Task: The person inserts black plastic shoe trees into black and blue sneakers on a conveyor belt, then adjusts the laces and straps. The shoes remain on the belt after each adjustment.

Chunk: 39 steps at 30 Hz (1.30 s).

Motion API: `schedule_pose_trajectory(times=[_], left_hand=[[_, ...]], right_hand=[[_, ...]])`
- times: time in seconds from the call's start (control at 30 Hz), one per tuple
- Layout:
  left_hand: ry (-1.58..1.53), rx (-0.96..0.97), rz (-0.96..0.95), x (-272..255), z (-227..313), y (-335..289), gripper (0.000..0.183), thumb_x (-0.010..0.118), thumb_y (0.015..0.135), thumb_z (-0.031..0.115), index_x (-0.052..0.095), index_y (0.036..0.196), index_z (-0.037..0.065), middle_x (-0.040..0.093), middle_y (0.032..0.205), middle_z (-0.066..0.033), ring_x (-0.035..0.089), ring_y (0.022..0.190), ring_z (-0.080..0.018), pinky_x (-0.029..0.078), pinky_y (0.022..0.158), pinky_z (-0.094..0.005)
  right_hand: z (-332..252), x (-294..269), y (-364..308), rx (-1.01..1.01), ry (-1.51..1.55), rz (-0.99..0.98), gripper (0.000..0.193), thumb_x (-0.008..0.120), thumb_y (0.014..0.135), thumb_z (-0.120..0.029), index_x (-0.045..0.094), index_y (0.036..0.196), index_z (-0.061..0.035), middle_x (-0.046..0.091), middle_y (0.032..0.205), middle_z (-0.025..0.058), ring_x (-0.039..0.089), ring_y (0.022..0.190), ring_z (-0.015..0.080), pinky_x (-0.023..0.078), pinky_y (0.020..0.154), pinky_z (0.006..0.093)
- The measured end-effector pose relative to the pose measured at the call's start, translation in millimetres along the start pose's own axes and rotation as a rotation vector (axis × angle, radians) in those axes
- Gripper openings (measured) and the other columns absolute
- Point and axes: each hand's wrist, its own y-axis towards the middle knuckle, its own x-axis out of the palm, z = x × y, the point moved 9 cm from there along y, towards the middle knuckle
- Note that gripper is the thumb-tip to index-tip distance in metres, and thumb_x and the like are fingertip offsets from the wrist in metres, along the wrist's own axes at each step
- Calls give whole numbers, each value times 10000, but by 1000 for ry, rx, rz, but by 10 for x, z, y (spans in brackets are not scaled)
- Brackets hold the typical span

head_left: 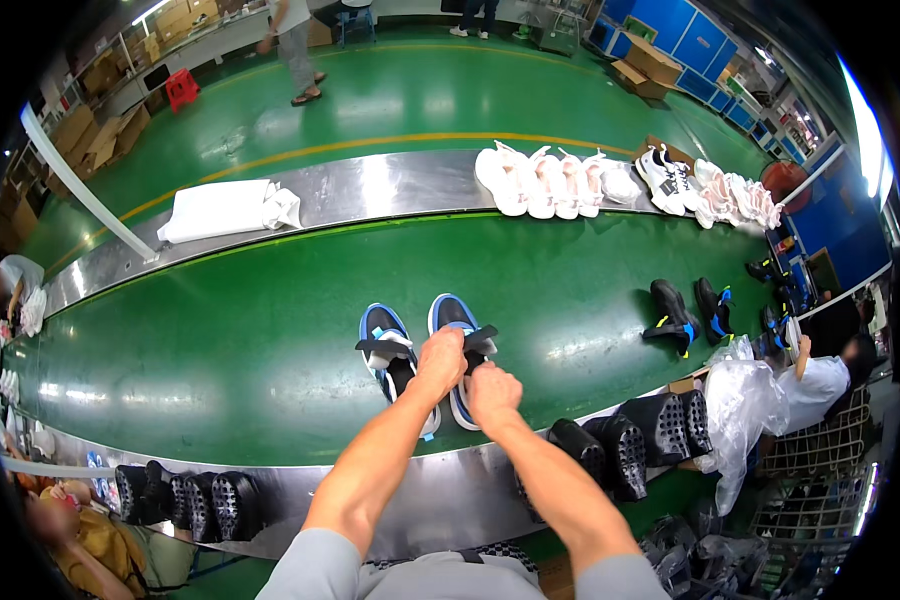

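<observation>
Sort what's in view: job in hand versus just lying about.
Job in hand, apparently:
right blue-edged shoe, left hand, right hand at it
left blue-edged shoe, beside it

Lying about:
white shoes, far ledge
folded white sheet
black boots, near ledge
dark shoes

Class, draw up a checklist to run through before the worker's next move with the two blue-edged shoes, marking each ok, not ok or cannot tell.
1. Left shoe sole-down on the green surface: ok.
2. Right shoe free of hands: not ok; left hand and right hand are both at it.
3. Each hand's exact hold: cannot tell; contact is hidden.
4. Nearest black-and-blue shoe apart from both hands: ok, farther right.
</observation>
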Motion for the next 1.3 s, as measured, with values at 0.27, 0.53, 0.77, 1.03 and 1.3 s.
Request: schedule_pose_trajectory(times=[0.27, 0.53, 0.77, 1.03, 1.3], left_hand=[[-253, -42, -114, 552, 456, -665, 93, 615, 788, 11, 656, 860, -31, 668, 926, -287, 647, 945, -481, 511, 845, -542], [-156, -75, -45, 580, 332, -607, 101, 639, 802, 50, 644, 865, -29, 681, 936, -292, 663, 926, -485, 532, 835, -554], [-304, 36, 242, -246, 817, -1366, 518, 707, 856, 24, 575, 1356, 33, 597, 1305, -217, 561, 1201, -404, 465, 1026, -462], [-467, 60, 138, -236, 1250, -1746, 239, 685, 857, -14, 664, 1094, 1, 680, 1041, -175, 633, 992, -364, 505, 880, -431], [-614, 169, 62, -111, 1737, -1761, 254, 751, 880, 105, 692, 1112, 20, 709, 1015, -165, 678, 942, -347, 544, 831, -419]], right_hand=[[705, 525, -510, 89, -14, 171, 316, 609, 939, -216, 603, 1120, 44, 694, 991, 232, 735, 869, 391, 602, 745, 493], [566, 293, -564, 115, 41, 10, 205, 568, 956, -194, 689, 935, -30, 744, 964, 195, 721, 905, 399, 575, 787, 486], [1411, -2621, -2270, -47, 118, 607, 158, 623, 979, -117, 710, 958, 13, 680, 854, 155, 652, 753, 275, 522, 718, 372], [3836, -2547, -3189, 683, -372, 344, 618, 725, 878, -503, 658, 1241, -6, 679, 1177, 258, 650, 1092, 436, 508, 904, 512], [3308, -2789, -2998, 414, -386, 535, 402, 741, 892, -409, 654, 944, -20, 647, 847, 205, 641, 796, 437, 489, 684, 535]])
